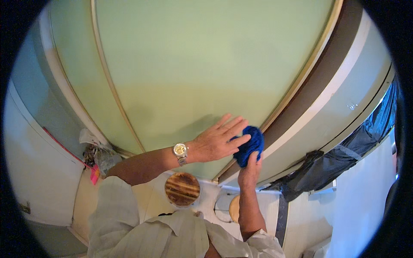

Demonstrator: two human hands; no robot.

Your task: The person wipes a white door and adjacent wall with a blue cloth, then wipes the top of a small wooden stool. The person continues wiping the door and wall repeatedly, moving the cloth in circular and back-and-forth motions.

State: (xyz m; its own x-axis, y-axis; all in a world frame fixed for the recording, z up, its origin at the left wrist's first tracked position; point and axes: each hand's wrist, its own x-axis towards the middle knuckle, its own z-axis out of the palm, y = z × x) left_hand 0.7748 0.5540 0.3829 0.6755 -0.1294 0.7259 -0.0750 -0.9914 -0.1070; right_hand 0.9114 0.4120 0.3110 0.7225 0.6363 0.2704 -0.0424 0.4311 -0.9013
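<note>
A bunched blue cloth [249, 146] is up against the right edge of a pale green frosted panel [200, 74]. From below, my right hand [251, 169] grips it, with the fingers mostly hidden behind the cloth. My left hand [211, 143], wearing a metal wristwatch [180, 151] on its wrist, is stretched out flat in front of the panel with its fingers spread. Its fingertips overlap the cloth's left side; whether they press on it I cannot tell. A light-coloured frame strip [292, 85] runs along the panel's right edge.
On the floor below stand a round stool with a brown striped top [182, 189] and a second stool with a light wooden seat [235, 208]. Clear plastic bags [105, 156] and a red-handled tool [66, 146] are at the left. Black plastic sheeting [309, 174] hangs at the right.
</note>
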